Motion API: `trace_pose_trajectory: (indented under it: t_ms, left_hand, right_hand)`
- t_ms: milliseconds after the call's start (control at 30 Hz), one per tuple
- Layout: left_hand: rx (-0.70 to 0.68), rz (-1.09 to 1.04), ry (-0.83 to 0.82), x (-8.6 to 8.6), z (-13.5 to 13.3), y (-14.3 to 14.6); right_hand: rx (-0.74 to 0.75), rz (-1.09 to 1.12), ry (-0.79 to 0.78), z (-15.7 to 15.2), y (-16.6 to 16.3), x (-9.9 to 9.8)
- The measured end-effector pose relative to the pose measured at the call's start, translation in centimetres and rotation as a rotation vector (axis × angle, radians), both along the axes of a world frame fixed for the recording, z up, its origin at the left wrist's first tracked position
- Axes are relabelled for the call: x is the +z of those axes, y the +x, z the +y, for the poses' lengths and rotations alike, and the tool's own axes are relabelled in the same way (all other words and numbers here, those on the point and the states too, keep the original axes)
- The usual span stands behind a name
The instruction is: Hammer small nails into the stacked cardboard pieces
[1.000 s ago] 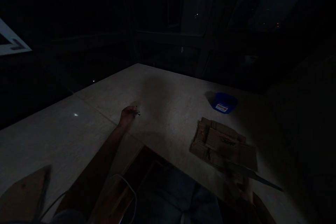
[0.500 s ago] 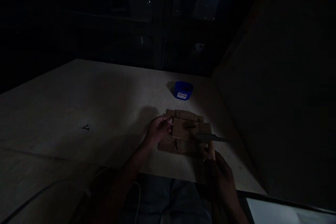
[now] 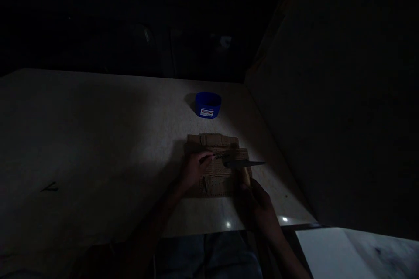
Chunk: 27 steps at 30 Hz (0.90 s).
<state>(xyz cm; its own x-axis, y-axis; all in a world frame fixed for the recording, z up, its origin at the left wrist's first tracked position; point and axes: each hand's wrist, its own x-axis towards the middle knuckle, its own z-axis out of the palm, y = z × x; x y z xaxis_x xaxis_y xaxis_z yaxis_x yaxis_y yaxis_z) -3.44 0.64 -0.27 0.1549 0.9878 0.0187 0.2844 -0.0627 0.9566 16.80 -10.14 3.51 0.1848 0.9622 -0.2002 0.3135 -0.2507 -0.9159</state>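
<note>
The scene is very dark. A flat pile of brown cardboard pieces [image 3: 214, 141] lies on the pale tabletop [image 3: 108, 126]. My left hand [image 3: 195, 169] rests on the pile's left side, fingers pinched on a small dark thing at its top that I cannot make out. My right hand [image 3: 258, 202] is closed round the wooden handle of a tool [image 3: 244, 165] whose dark metal head lies across the pile's right side.
A blue round tub [image 3: 208, 104] with a label stands behind the cardboard. Small dark nails [image 3: 49, 188] lie far left on the table. A wall rises to the right. A white sheet [image 3: 356, 253] sits at the lower right.
My left hand left the small dark nails on the table and came over to the cardboard. The view swung right. My right hand brought the tool's head over the pile.
</note>
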Motion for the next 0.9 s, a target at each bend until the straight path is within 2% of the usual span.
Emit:
trace_pose_trajectory:
  t_ms: [233,467,733,900]
  left_hand:
    - [-0.065,0.089,0.183,-0.6,0.1,0.0]
    - [-0.103,0.194,0.360,-0.9,0.4,-0.3]
    - [-0.119,0.289,0.423,-0.9,0.3,-0.3]
    - [-0.088,0.313,0.423,-1.1,0.2,-0.3]
  right_hand:
    - [0.029,-0.031,-0.009,0.0,0.4,-0.5]
    - [0.025,-0.032,0.014,0.1,0.2,-0.1]
    - [0.047,-0.034,0.022,0.4,0.1,0.7]
    - [0.075,-0.037,0.042,0.2,-0.3,2.5]
